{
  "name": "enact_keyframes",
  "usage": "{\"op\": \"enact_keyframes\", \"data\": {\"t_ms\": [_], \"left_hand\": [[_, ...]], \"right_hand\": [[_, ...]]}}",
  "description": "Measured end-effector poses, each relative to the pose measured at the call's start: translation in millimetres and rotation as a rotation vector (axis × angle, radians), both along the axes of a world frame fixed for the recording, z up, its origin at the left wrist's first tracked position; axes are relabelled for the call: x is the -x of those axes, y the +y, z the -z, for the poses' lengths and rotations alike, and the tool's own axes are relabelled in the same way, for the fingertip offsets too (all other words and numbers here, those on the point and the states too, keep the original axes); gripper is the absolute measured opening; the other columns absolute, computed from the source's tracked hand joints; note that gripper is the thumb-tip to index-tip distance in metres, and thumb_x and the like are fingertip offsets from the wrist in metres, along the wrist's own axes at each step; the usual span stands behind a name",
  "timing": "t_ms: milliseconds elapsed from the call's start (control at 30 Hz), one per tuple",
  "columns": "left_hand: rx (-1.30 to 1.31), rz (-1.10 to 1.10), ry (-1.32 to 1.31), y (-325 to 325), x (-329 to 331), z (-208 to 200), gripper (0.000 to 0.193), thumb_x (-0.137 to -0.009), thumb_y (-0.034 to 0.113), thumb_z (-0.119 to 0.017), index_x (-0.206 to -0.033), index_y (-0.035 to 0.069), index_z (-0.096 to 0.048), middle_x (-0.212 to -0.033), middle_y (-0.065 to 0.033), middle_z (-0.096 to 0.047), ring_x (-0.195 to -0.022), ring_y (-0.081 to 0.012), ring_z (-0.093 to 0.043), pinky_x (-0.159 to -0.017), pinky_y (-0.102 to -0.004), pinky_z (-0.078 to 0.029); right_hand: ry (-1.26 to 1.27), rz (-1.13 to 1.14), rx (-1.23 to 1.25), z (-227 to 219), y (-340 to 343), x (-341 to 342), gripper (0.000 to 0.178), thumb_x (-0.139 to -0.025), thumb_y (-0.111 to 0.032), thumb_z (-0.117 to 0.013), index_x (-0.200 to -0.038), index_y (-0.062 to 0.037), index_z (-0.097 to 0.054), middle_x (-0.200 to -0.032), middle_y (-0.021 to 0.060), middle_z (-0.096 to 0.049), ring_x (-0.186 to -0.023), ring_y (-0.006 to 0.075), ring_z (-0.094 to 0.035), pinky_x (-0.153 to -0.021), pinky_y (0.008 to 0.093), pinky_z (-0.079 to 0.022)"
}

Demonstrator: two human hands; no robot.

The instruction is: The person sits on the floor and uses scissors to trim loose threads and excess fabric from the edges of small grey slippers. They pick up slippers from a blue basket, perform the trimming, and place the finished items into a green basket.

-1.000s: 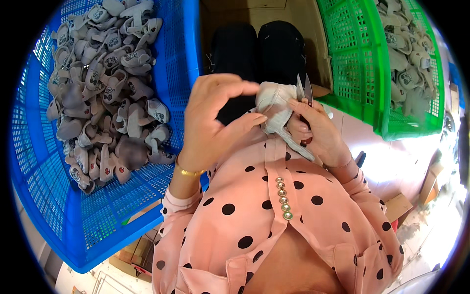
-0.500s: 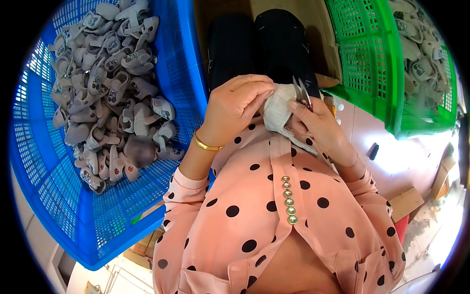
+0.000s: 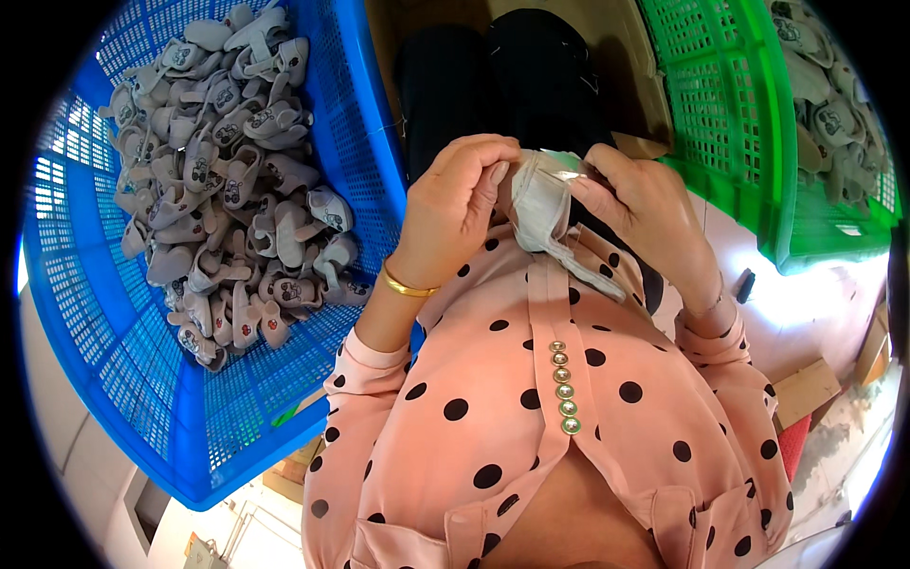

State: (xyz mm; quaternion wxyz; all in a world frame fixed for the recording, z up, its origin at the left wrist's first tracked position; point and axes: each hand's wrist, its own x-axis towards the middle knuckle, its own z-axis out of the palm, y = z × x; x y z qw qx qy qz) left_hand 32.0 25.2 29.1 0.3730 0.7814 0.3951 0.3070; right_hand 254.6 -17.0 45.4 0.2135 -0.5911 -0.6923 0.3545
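A small pale grey fabric shoe (image 3: 542,207), with its strap hanging down, is held before my waist. My left hand (image 3: 455,204) is closed on its left edge, thumb and fingers pinching the fabric. At the shoe's upper right side, my right hand (image 3: 654,204) is closed around small metal scissors (image 3: 567,174). Only a bit of their blade shows, lying close against the shoe; the rest is hidden by my fingers.
To the left stands a blue plastic basket (image 3: 190,474) with a heap of similar small grey shoes (image 3: 237,180). A green basket (image 3: 701,85) at the right holds more shoes (image 3: 829,123). An open cardboard box (image 3: 626,57) lies beyond my dark-trousered knees (image 3: 540,76).
My right hand has turned over and moved slightly right, bringing the scissors from pointing upward to lying against the shoe. My left hand keeps its hold. The view has shifted slightly.
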Motion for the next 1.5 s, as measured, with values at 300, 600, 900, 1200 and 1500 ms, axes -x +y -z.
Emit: {"op": "enact_keyframes", "data": {"t_ms": [300,600,900,1200,1500], "left_hand": [[0.489,0.007,-0.162,-5,11,-4,0.039,-0.089,-0.002,-0.063,-0.127,-0.002,-0.057,-0.127,-0.0116,-0.060,-0.109,-0.0184,-0.063,-0.096,-0.0294,-0.051],[0.644,-0.244,-0.146,-15,6,7,0.016,-0.087,0.000,-0.068,-0.103,-0.004,-0.067,-0.104,-0.0115,-0.069,-0.096,-0.0132,-0.066,-0.085,-0.0245,-0.053],[0.392,-0.212,-0.463,4,-14,21,0.010,-0.098,0.006,-0.053,-0.103,-0.001,-0.057,-0.107,-0.0157,-0.068,-0.093,-0.0190,-0.067,-0.085,-0.0283,-0.053],[-0.155,-0.181,-0.166,16,-31,24,0.008,-0.094,0.002,-0.057,-0.101,0.005,-0.060,-0.076,-0.0083,-0.066,-0.069,-0.0178,-0.069,-0.059,-0.0225,-0.054],[-0.300,-0.149,-0.151,13,-36,28,0.010,-0.092,0.001,-0.058,-0.101,0.002,-0.060,-0.074,-0.0088,-0.066,-0.064,-0.0178,-0.067,-0.056,-0.0228,-0.052]], "right_hand": [[0.135,0.051,0.011,21,2,24,0.054,-0.081,-0.040,-0.073,-0.117,-0.0052,-0.054,-0.072,0.0135,-0.066,-0.064,0.0299,-0.067,-0.057,0.0354,-0.052],[0.139,0.067,0.104,35,5,13,0.050,-0.080,-0.037,-0.071,-0.115,-0.0051,-0.056,-0.071,0.0127,-0.066,-0.062,0.0295,-0.066,-0.057,0.0355,-0.051],[0.194,0.085,0.103,35,5,21,0.047,-0.085,-0.036,-0.068,-0.116,-0.0037,-0.054,-0.074,0.0154,-0.066,-0.066,0.0313,-0.066,-0.060,0.0367,-0.051],[0.082,0.092,-0.099,21,6,-8,0.040,-0.094,-0.042,-0.058,-0.096,-0.0021,-0.055,-0.069,0.0157,-0.062,-0.065,0.0329,-0.062,-0.056,0.0390,-0.047],[-0.185,-0.130,-0.166,15,14,-11,0.045,-0.092,-0.046,-0.057,-0.072,-0.0048,-0.057,-0.050,0.0124,-0.052,-0.047,0.0317,-0.055,-0.045,0.0381,-0.041]]}}
